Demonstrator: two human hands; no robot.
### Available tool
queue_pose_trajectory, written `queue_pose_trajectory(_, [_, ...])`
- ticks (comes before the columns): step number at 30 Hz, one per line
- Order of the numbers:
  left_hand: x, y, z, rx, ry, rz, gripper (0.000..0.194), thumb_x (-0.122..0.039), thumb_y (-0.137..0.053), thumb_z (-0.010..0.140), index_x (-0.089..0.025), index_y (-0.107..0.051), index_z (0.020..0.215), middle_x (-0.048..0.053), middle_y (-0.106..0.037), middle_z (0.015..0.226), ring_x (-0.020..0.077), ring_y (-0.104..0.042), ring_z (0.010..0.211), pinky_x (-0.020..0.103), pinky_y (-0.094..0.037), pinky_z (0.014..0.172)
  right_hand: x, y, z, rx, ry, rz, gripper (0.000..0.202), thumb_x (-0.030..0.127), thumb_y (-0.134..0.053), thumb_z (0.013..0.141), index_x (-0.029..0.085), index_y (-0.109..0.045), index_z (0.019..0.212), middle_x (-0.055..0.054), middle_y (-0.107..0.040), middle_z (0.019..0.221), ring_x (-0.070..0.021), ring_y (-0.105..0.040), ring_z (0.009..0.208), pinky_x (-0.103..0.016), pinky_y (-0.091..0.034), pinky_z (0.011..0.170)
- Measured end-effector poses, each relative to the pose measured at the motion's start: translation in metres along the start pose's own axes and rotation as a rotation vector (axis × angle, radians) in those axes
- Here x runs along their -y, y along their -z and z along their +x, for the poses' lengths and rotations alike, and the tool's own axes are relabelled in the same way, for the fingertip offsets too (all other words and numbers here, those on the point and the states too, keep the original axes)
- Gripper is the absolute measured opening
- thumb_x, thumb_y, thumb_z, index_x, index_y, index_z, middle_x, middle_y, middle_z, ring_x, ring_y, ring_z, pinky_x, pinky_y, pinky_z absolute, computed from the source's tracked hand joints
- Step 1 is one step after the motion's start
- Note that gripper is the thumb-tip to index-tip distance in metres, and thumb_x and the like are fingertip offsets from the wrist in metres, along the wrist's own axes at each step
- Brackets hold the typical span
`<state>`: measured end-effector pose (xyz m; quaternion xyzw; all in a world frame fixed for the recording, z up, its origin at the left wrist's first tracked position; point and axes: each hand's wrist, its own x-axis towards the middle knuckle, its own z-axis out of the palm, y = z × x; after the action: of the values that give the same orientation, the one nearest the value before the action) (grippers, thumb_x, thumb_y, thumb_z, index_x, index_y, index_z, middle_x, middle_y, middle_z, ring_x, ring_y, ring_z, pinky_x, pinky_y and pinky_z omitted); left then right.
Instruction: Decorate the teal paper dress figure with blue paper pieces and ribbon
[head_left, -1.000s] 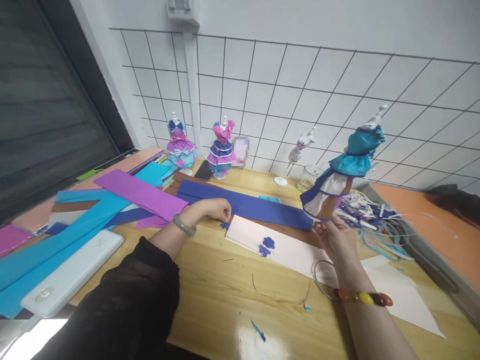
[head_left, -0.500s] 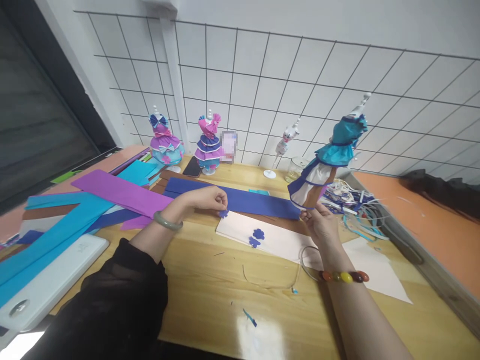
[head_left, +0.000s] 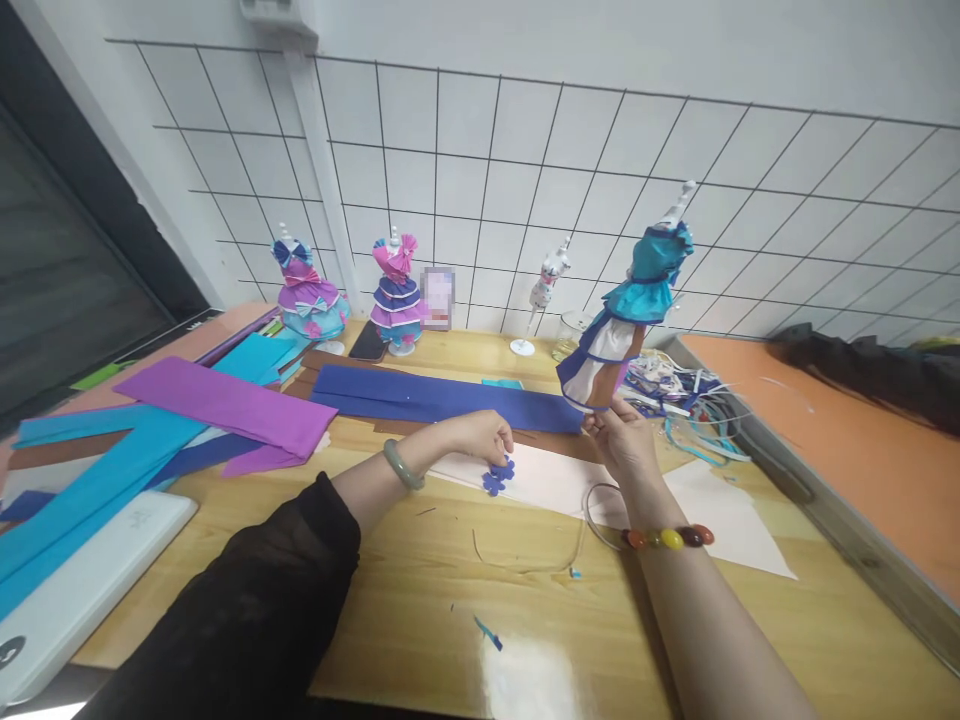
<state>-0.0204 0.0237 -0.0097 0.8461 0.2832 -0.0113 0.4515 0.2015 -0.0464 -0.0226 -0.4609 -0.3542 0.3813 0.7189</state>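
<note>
My left hand (head_left: 487, 437) is over a pale folded sheet (head_left: 551, 477), its thumb and fingers pinched at a small blue flower cut-out (head_left: 506, 466). A second blue flower cut-out (head_left: 493, 484) lies just below, touching or overlapping it. On the right, my right hand (head_left: 622, 435) grips a miniature dress form (head_left: 634, 285) low down at its skirt hem and holds it up, tilted. The form wears a teal ruffled top and a skirt with white, brown and blue panels. The fingers hide its lower end.
Behind lies a long blue folded strip (head_left: 442, 395); purple (head_left: 225, 400) and turquoise strips (head_left: 112, 480) are piled left beside a white device (head_left: 112, 580). Two dressed forms (head_left: 397, 295) and a bare form (head_left: 550, 280) stand at the back. Scraps (head_left: 660, 385) fill the right side.
My left hand has moved right and nearer, from the sheet's left end to the flower cut-outs. The right hand still holds the dress form. The view has shifted slightly.
</note>
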Motion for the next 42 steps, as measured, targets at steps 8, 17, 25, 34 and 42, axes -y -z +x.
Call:
queue_pose_trajectory(8, [0.003,-0.01,0.004,-0.082,0.022,0.127,0.02,-0.02,-0.064,0.059,-0.016,-0.067,0.078,0.002,-0.067,0.074,0.011,-0.058,0.063,0.019,-0.038,0.052,0.001,-0.001,0.0,0.011,-0.021,0.017,0.017,0.021,-0.074,0.056,0.019,-0.063,0.069,0.005,-0.055,0.061,-0.0047,-0.044,0.045,-0.019,-0.04,0.045])
queue_pose_trajectory(17, [0.005,-0.013,0.005,-0.053,-0.022,0.157,0.022,-0.023,-0.066,0.059,-0.017,-0.067,0.081,0.003,-0.067,0.078,0.0125,-0.059,0.067,0.02,-0.038,0.054,-0.004,0.002,0.002,-0.007,-0.035,0.032,0.019,0.022,-0.075,0.057,0.02,-0.068,0.075,0.003,-0.06,0.071,-0.0047,-0.045,0.048,-0.019,-0.04,0.044])
queue_pose_trajectory(25, [0.006,-0.011,0.008,-0.037,0.06,0.239,0.025,-0.027,-0.067,0.059,-0.017,-0.065,0.082,0.002,-0.065,0.079,0.0119,-0.056,0.066,0.02,-0.035,0.051,-0.007,0.002,0.002,-0.01,-0.049,0.02,0.022,0.022,-0.076,0.054,0.02,-0.068,0.074,0.003,-0.06,0.068,-0.0058,-0.046,0.047,-0.02,-0.041,0.044])
queue_pose_trajectory(34, [0.009,-0.016,0.005,-0.086,-0.056,0.216,0.012,-0.022,-0.062,0.06,-0.017,-0.065,0.07,0.0,-0.066,0.073,0.0093,-0.056,0.064,0.017,-0.036,0.052,-0.01,0.003,0.002,-0.04,-0.06,-0.003,0.024,0.022,-0.077,0.051,0.018,-0.066,0.072,0.003,-0.058,0.061,-0.0059,-0.047,0.046,-0.019,-0.04,0.044])
queue_pose_trajectory(42, [0.013,-0.004,0.006,-0.118,-0.092,0.124,0.026,-0.02,-0.063,0.058,-0.017,-0.064,0.083,0.0,-0.063,0.076,0.0104,-0.057,0.065,0.017,-0.039,0.053,-0.015,0.011,0.006,-0.042,-0.06,-0.054,0.026,0.028,-0.077,0.053,0.018,-0.063,0.073,0.003,-0.058,0.062,-0.0063,-0.048,0.046,-0.02,-0.039,0.044])
